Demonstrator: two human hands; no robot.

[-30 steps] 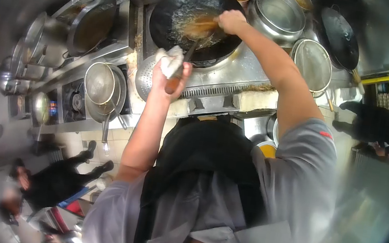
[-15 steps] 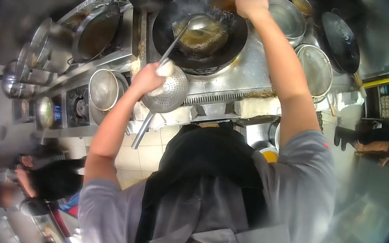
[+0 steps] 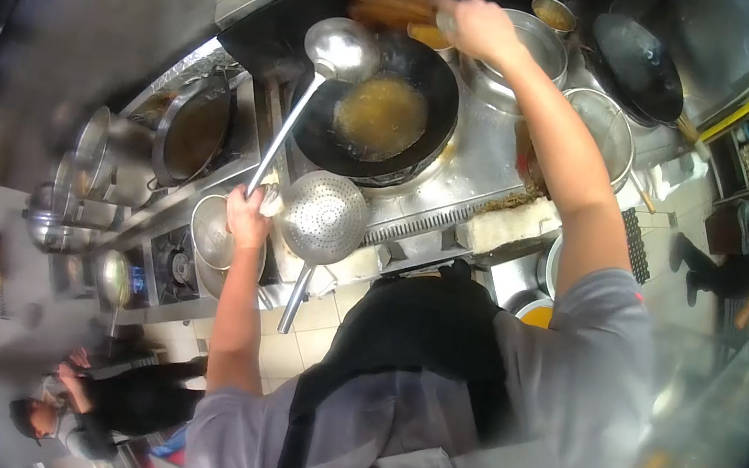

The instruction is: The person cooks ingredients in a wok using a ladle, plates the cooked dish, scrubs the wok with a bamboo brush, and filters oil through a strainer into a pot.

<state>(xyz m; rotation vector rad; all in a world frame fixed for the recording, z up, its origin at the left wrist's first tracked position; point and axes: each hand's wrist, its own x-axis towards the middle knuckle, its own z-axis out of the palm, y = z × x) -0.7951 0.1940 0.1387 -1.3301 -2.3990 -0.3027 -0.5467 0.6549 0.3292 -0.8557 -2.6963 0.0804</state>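
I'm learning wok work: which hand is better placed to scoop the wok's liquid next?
Probably the left hand: it holds the ladle near the wok; the right hand holds a blurred, brush-like tool.

Kitchen lighting under strong fisheye distortion
Bright glare on the ladle (image 3: pixel 342 48) and steel stovetop (image 3: pixel 481 139); dark circular vignette; motion blur at the brush-like tool (image 3: pixel 394 5); lower corners soft and smeared
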